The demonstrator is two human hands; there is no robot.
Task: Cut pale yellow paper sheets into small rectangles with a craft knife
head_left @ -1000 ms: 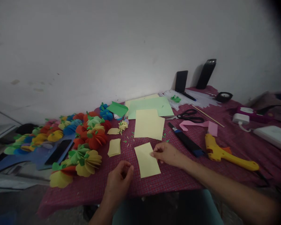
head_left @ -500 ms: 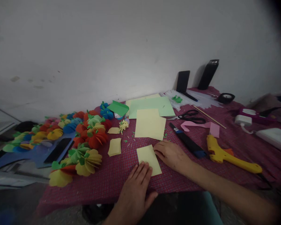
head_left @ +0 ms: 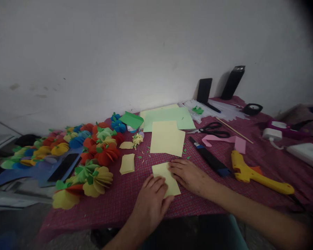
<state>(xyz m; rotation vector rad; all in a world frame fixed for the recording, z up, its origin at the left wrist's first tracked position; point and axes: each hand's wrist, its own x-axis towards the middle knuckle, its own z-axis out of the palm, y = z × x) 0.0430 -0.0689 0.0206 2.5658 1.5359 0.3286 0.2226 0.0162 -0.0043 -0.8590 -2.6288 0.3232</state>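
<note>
A pale yellow paper piece (head_left: pixel 160 168) lies on the checked red cloth near the table's front edge. My left hand (head_left: pixel 151 198) rests on its left part, fingers laid over the sheet and slightly bent, thumb apart. On the right side of the same paper, my right hand (head_left: pixel 189 176) lies with its fingers stretched across the edge and upper corner. Neither hand grips anything. Larger yellow sheets (head_left: pixel 163 137) lie just behind. A small stack of yellow paper rectangles (head_left: pixel 127 164) sits to the left of my hands.
Colourful paper pumpkins (head_left: pixel 106 154) crowd the left side. To the right lie a dark blue cutter (head_left: pixel 211 159), black-handled scissors (head_left: pixel 214 130), a pink ribbon (head_left: pixel 219 139) and a yellow glue gun (head_left: pixel 261 178). Green sheets (head_left: pixel 169 118), glue sticks (head_left: pixel 229 109) and a black bottle (head_left: pixel 233 83) stand behind.
My right hand has slid a little left, its fingers now over the paper's edge. The left hand's fingers have bent more and its wrist has shifted left. The paper has hardly moved.
</note>
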